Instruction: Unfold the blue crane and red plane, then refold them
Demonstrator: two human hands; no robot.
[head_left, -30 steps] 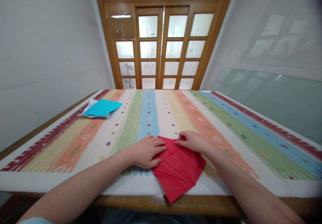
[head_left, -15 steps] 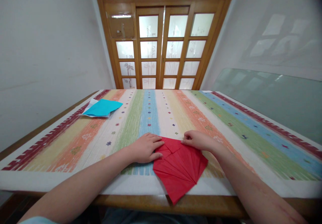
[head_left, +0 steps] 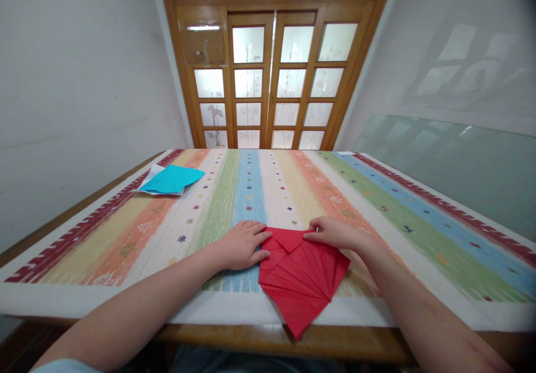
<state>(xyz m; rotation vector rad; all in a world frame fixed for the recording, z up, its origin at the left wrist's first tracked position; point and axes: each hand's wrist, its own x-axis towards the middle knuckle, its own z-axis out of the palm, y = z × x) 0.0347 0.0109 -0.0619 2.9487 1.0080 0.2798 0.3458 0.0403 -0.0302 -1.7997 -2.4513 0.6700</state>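
Note:
A folded sheet of red paper [head_left: 299, 278] lies at the table's near edge, its lower point reaching past the edge of the cloth. Creases fan out across it from the lower right, and a small flap near its top edge points down. My left hand [head_left: 243, 245] rests on the paper's upper left edge, thumb apart from the fingers and pressing on the red surface. At the top edge, towards the right corner, my right hand [head_left: 329, 232] pinches the paper between thumb and curled fingers. The paper's underside is hidden.
A striped tablecloth [head_left: 218, 211] covers the table. Blue paper [head_left: 171, 180] lies at the far left on some white sheets. The wooden table edge [head_left: 234, 336] runs in front of me. A glass panel [head_left: 452, 161] leans along the right wall, and wooden glazed doors stand behind.
The red paper has shifted slightly to the right, and its small top flap shows more clearly as a downward point. My right hand has moved a little right with it; my left hand stays nearly put.

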